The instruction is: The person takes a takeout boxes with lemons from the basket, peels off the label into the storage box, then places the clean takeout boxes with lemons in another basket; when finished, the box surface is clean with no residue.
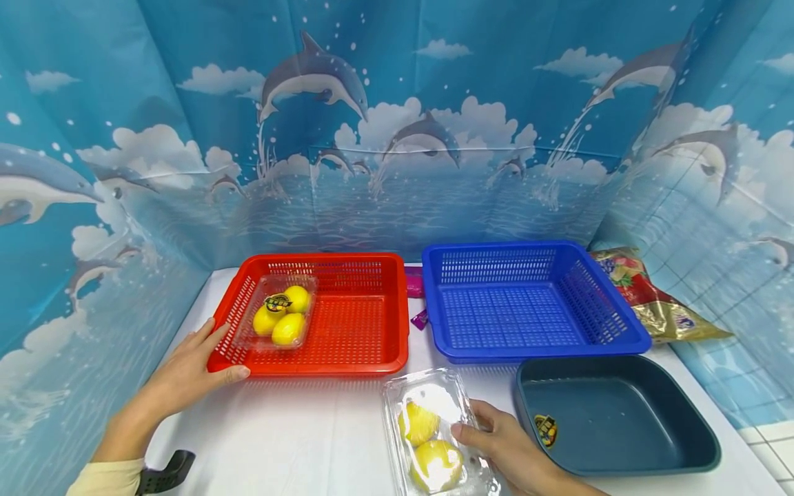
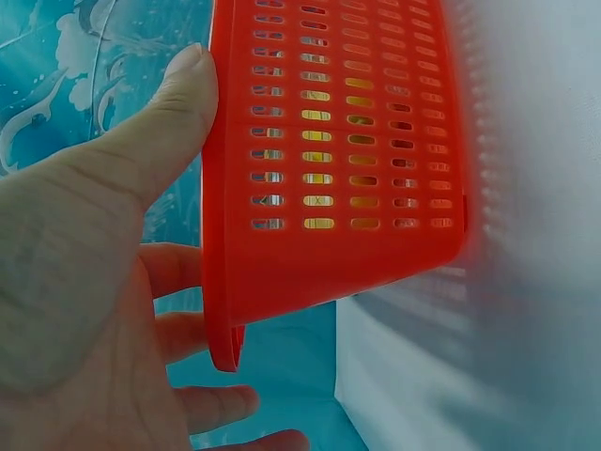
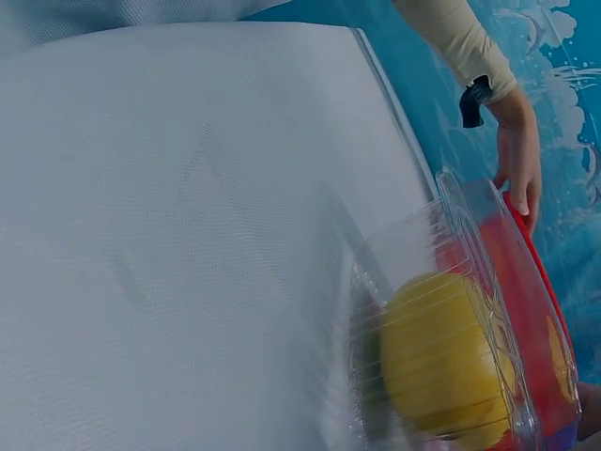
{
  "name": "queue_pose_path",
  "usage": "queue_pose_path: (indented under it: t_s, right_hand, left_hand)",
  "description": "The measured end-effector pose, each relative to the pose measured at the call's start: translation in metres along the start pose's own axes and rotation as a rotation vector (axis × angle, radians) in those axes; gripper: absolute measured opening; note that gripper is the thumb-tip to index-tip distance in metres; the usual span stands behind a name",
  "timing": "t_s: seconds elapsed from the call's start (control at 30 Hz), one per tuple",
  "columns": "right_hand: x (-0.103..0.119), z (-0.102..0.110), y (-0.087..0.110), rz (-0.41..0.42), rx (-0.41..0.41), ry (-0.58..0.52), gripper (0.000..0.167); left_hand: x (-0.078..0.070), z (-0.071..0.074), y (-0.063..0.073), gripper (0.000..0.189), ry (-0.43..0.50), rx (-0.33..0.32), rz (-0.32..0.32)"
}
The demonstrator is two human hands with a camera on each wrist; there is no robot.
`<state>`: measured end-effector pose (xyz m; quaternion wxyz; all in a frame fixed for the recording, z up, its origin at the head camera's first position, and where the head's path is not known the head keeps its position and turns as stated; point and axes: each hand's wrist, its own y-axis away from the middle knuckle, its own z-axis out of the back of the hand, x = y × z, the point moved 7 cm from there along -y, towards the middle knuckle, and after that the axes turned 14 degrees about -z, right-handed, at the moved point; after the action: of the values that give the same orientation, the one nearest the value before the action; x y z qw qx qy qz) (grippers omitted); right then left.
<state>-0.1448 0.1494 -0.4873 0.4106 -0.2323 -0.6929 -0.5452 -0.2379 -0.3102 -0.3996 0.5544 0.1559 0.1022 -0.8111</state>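
Note:
My left hand (image 1: 189, 365) rests at the near left corner of a red plastic basket (image 1: 347, 368), its fingers loosely extended. In the left wrist view the thumb (image 2: 178, 108) touches the rim and the other fingers are spread beside and past it. In the basket's left part lies a clear plastic box of lemons (image 1: 288, 327) with a black-and-gold label. My right hand (image 1: 502, 441) grips another clear box of lemons (image 1: 428, 441) by its right side, in front of the baskets. Two lemons show through its glossy lid; the right wrist view shows one lemon (image 3: 437, 348) close up.
A blue basket (image 1: 509, 313) stands at the back right. Before it is a dark teal tray (image 1: 620, 427) with a black-and-gold label (image 1: 546, 430) at its left wall. A red-and-gold bag (image 1: 660, 300) leans at far right; a small purple packet (image 1: 420, 319) lies between the baskets.

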Motion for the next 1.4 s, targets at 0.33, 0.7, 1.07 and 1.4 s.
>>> queue_pose_path:
  t_s: [0.33,0.7,1.07,1.4]
  right_hand:
    - [0.001,0.004,0.003,-0.019,-0.086,0.08,0.071]
    - [0.01,0.003,0.013,0.022,0.031,-0.031,0.072]
    - [0.017,0.008,0.021,-0.011,0.033,0.016,0.074]
    - [0.035,0.014,0.033,-0.042,0.001,0.019,0.08]
  left_hand:
    - [0.002,-0.001,0.0,0.106,-0.011,0.0,0.007]
    - [0.008,0.0,0.002,0.106,-0.003,0.022,0.025]
    - [0.019,0.003,0.003,0.105,0.032,0.034,0.019]
    - [0.015,0.006,0.002,0.106,0.052,0.028,-0.025]
